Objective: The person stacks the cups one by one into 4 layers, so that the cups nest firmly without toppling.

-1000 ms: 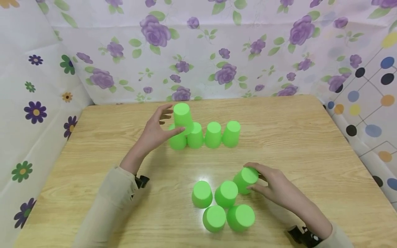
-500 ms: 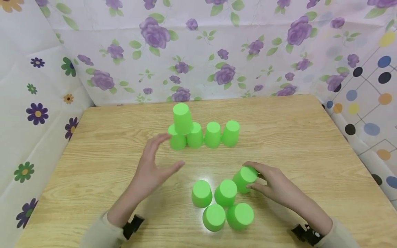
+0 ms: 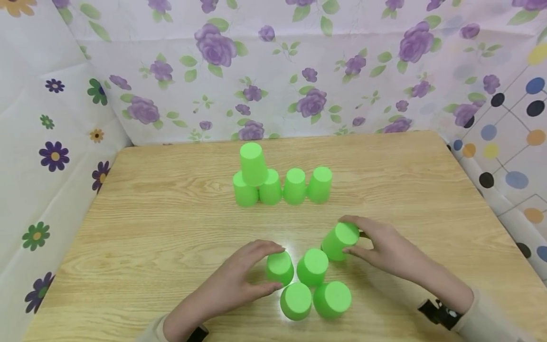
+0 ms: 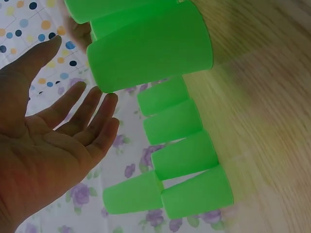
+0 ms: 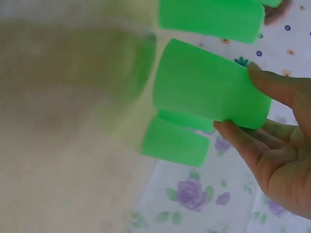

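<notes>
My right hand [image 3: 384, 247] grips a green cup [image 3: 337, 244] near its upper end, thumb on one side and fingers on the other. The right wrist view shows this upside-down cup [image 5: 209, 85] tilted, its rim just off the table. My left hand [image 3: 239, 275] is at another upturned green cup [image 3: 279, 268]. In the left wrist view its fingers [image 4: 99, 116] are spread beside the nearest cup [image 4: 150, 48], with the thumb apart from it. More cups [image 3: 313, 268] stand close between my hands and in front of them.
Farther back, several upturned green cups [image 3: 295, 186] form a row on the wooden table [image 3: 171, 209]. One cup [image 3: 253, 164] sits on top, bridging the two leftmost. Flower-patterned cloth [image 3: 282, 71] hangs behind the table; dotted cloth [image 3: 513, 156] is at right.
My left hand let go of the cup on top of the row and came back to a near cup. My right hand has raised its cup slightly.
</notes>
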{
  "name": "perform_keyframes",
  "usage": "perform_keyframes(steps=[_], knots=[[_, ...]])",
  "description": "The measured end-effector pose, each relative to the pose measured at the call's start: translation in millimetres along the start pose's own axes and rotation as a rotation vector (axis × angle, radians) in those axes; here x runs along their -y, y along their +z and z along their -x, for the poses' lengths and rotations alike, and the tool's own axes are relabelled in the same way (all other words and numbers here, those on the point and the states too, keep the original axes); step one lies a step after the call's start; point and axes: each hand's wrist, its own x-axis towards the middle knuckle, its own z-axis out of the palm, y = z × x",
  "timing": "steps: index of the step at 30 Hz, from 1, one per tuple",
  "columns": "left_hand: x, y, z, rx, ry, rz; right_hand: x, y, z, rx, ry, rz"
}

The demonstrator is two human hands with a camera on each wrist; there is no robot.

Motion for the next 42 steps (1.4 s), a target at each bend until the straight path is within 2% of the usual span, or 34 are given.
perform_keyframes(steps=[4,10,13,17,21,24,30,37,42], knots=[[3.0,2.6,1.4,0.024,0.026,-0.042,5.4,-21.1,-16.1,-0.031,-0.07,0.0],[7.5,3.6,-0.5,0.017,0.05,-0.072,11.4,-51.6,-54.8,-0.016,-0.17,-0.088],[10.2,4.5,-1.9,0.013,0.056,-0.075,12.9,-60.0,-74.3,-0.02,-0.195,-0.097],[12.1,4.8,-3.3,0.015,0.054,-0.082,15.9,-65.2,-99.5,-0.049,-0.237,-0.046],[13.4,4.6,-5.0,0.003,0.069,-0.093,19.8,-67.3,-125.4,-0.059,-0.294,0.074],[14.5,5.1,-7.1,-0.001,0.07,-0.071,21.4,-66.4,-143.3,-0.041,-0.303,0.134],[16.7,7.9,-11.7,0.007,0.064,0.028,21.9,-58.1,-168.7,0.031,-0.252,0.061],[17.4,6.9,-16.9,0.018,0.07,0.025,20.1,-47.7,-182.8,0.105,-0.253,0.077],[17.7,4.4,-20.8,0.034,0.082,0.02,14.7,-42.5,-189.9,0.102,-0.238,0.011]])
